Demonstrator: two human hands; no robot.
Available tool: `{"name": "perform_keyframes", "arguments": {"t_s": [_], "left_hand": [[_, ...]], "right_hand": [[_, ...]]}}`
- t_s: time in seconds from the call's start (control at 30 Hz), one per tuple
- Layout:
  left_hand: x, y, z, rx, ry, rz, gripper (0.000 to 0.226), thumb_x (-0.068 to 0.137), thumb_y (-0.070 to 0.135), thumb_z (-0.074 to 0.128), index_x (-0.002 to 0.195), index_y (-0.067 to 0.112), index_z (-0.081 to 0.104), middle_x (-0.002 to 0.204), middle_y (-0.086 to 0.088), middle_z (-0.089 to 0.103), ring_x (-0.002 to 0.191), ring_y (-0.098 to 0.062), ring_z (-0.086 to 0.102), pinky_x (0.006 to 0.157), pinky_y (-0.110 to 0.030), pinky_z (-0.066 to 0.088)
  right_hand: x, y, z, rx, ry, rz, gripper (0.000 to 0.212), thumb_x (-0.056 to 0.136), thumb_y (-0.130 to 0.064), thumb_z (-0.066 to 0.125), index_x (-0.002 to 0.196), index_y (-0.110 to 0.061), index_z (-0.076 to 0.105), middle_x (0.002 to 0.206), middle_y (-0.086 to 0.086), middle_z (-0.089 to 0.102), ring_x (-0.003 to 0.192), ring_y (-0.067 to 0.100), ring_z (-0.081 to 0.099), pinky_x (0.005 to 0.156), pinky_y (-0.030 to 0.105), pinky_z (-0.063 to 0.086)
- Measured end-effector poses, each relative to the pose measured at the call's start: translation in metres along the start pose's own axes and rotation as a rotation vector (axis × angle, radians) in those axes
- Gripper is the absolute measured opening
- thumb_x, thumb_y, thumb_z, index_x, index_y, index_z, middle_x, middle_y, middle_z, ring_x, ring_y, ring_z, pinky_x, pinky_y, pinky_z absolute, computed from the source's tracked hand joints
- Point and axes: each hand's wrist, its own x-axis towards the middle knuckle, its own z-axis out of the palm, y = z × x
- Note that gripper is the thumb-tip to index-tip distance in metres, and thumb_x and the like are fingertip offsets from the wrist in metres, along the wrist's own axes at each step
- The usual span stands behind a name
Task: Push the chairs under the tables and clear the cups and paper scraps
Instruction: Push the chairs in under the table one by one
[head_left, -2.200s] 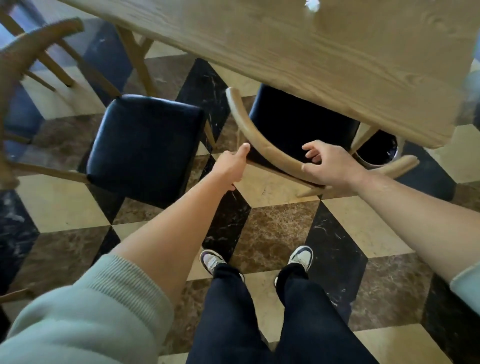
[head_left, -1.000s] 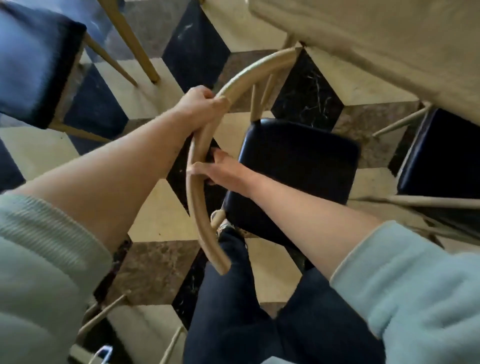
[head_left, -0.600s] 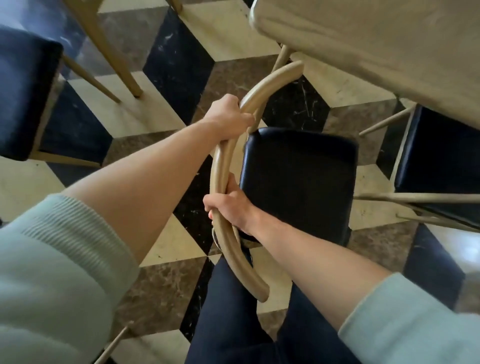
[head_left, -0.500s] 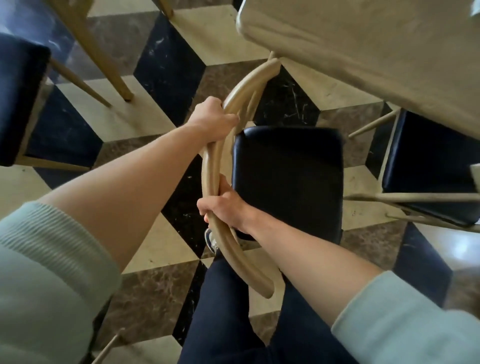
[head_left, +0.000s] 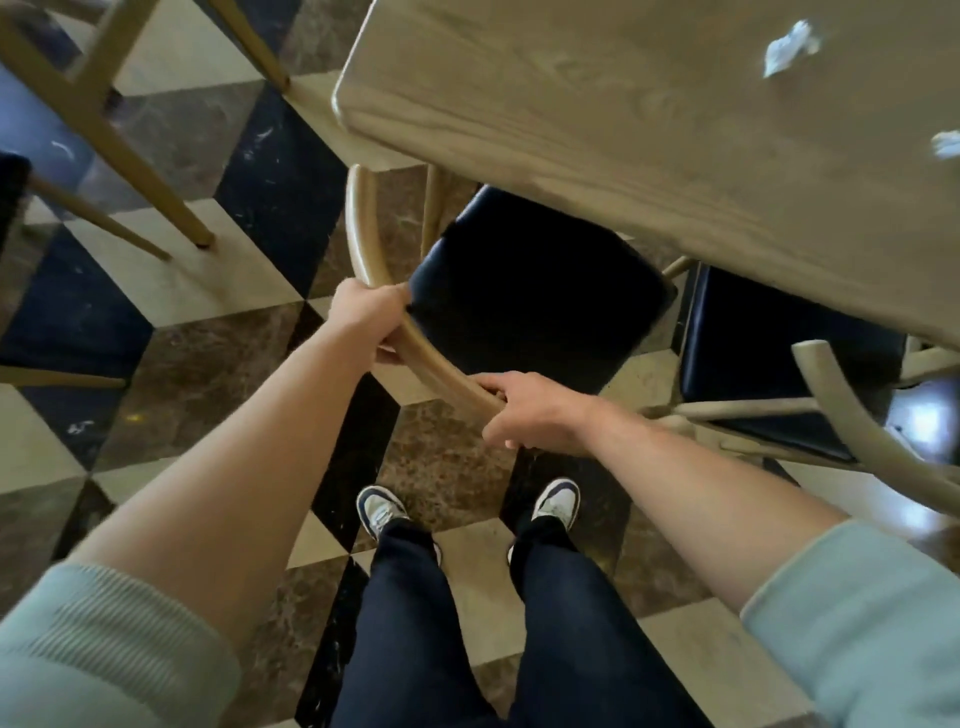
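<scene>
Here, chair (head_left: 524, 291) with black seat partly under desk (head_left: 649, 135), far seat edge hidden below desk edge. Curved wooden backrest (head_left: 374, 249) gripped at two places: left hand (head_left: 371, 319) closed around rail near seat corner, right hand (head_left: 535, 413) closed around rail end, nearer to body. Second chair (head_left: 779, 374) just beside, at right, also partly under desk. Two white paper scraps (head_left: 789, 47) on desk top, far right. Checkered floor (head_left: 208, 353) below.
</scene>
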Motion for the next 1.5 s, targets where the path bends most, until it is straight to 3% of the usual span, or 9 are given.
{"name": "perform_keyframes", "arguments": {"t_s": [0.2,0.3,0.53,0.67,0.77,0.93,1.2,1.3,1.5], "left_hand": [[-0.024,0.015,0.064,-0.241,0.003,-0.099,0.028,0.095,0.017,0.066,0.117,0.016,0.048,0.111,-0.016,0.063,0.093,-0.037,0.070,0.062,-0.057,0.064],[-0.032,0.019,0.088,-0.210,-0.039,-0.125,0.031,0.097,0.018,0.064,0.125,0.013,0.053,0.117,-0.016,0.065,0.096,-0.037,0.070,0.063,-0.055,0.065],[-0.039,0.026,0.076,0.014,-0.123,-0.117,0.038,0.098,0.043,0.064,0.120,0.013,0.054,0.107,-0.017,0.071,0.088,-0.033,0.076,0.063,-0.053,0.065],[-0.043,0.019,0.049,0.212,-0.272,-0.087,0.065,0.093,0.074,0.045,0.120,0.016,0.054,0.107,-0.015,0.071,0.093,-0.033,0.074,0.078,-0.053,0.062],[-0.041,0.006,0.011,0.165,-0.228,-0.043,0.075,0.094,0.076,0.038,0.138,0.017,0.052,0.114,-0.016,0.068,0.096,-0.034,0.071,0.083,-0.052,0.059],[-0.031,-0.021,-0.112,0.040,-0.169,-0.055,0.070,0.098,0.065,0.046,0.146,0.014,0.047,0.118,-0.015,0.066,0.099,-0.033,0.068,0.087,-0.051,0.057],[-0.002,-0.099,-0.372,-0.224,0.069,-0.140,0.068,0.100,0.059,0.047,0.148,0.010,0.043,0.133,-0.017,0.065,0.112,-0.037,0.067,0.098,-0.054,0.053],[0.013,-0.112,-0.445,-0.198,0.179,-0.126,0.062,0.101,0.055,0.049,0.141,0.009,0.049,0.119,-0.013,0.069,0.094,-0.031,0.071,0.075,-0.046,0.061],[0.070,-0.112,-0.588,-0.204,0.273,-0.129,0.045,0.103,0.045,0.050,0.126,0.006,0.051,0.103,-0.012,0.068,0.088,-0.029,0.069,0.066,-0.041,0.058]], "right_hand": [[-0.025,0.055,-0.093,-0.397,0.104,-0.151,0.069,0.076,-0.030,0.080,0.136,-0.051,0.051,0.089,-0.025,0.059,0.080,-0.005,0.058,0.064,0.024,0.048],[-0.039,0.082,-0.116,-0.482,0.209,-0.189,0.049,0.078,-0.037,0.080,0.121,-0.050,0.061,0.084,-0.029,0.062,0.078,-0.006,0.059,0.068,0.025,0.044],[-0.047,0.089,-0.110,-0.446,0.217,-0.165,0.048,0.084,-0.025,0.079,0.126,-0.043,0.063,0.105,-0.015,0.069,0.097,0.010,0.065,0.082,0.034,0.054],[-0.046,0.058,-0.101,-0.334,0.203,-0.150,0.067,0.087,-0.049,0.076,0.146,-0.032,0.048,0.125,-0.006,0.062,0.108,0.012,0.060,0.090,0.035,0.055],[-0.032,-0.003,-0.084,-0.289,0.354,-0.217,0.066,0.090,-0.060,0.064,0.145,-0.027,0.049,0.124,-0.005,0.059,0.108,0.010,0.057,0.086,0.029,0.049],[0.015,-0.136,-0.046,-0.279,0.469,-0.285,0.039,0.099,-0.040,0.063,0.128,-0.015,0.063,0.108,-0.002,0.061,0.098,0.016,0.060,0.088,0.032,0.051],[0.104,-0.352,0.046,-0.341,0.303,-0.444,0.031,0.103,-0.033,0.060,0.131,-0.019,0.061,0.117,0.001,0.064,0.106,0.018,0.061,0.082,0.028,0.050],[0.139,-0.421,0.075,-0.358,0.231,-0.491,0.030,0.102,-0.031,0.061,0.129,-0.018,0.062,0.116,-0.001,0.065,0.104,0.016,0.062,0.073,0.020,0.049],[0.242,-0.568,0.121,-0.401,0.177,-0.586,0.026,0.100,-0.030,0.063,0.123,-0.019,0.066,0.108,-0.003,0.067,0.100,0.017,0.065,0.086,0.032,0.056]]}}
